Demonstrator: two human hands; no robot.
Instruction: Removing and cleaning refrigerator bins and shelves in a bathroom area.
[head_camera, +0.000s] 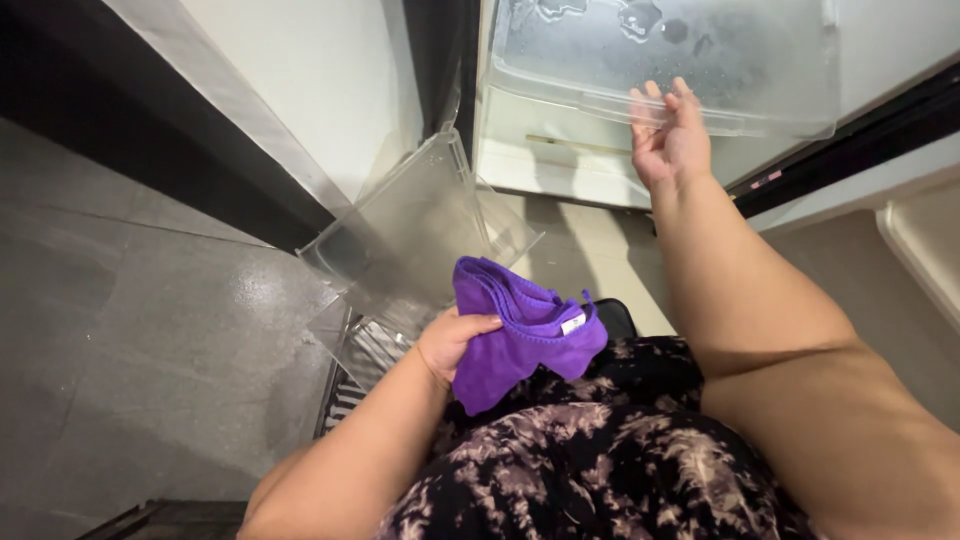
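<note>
Purple cloth (520, 335), at centre frame, is being gripped by the closed fingers of the left hand (450, 342). At 1 o'clock, a wet clear tray (700, 60) is being touched at its front edge by the right hand (672, 140), fingers open. Slipping of the wet tray is judged possible. At 10 o'clock, a second clear bin (420, 230) is being leaned on the grey floor (130, 330), crowding the reach.
</note>
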